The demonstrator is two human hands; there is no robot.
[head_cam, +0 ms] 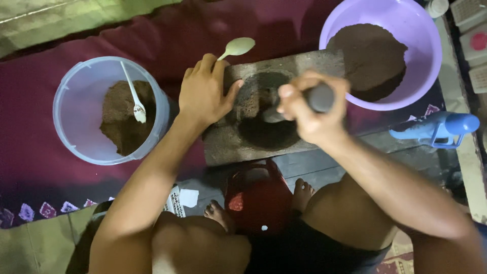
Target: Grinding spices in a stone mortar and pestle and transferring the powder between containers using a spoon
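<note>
At the upper right of the frame a round lilac plastic bowl holds a mound of fine dark brown powder. At the left, a translucent pale blue plastic bucket holds more of the same powder, with a white plastic spoon stuck in it. In the centre lies a rough grey stone grinding slab with a dark hollow. The right hand is clenched tight on a smooth grey stone pestle — its tip down in the hollow. The left hand lies flat, fingers spread, on the slab's left edge — just beside a pale green spoon.
</note>
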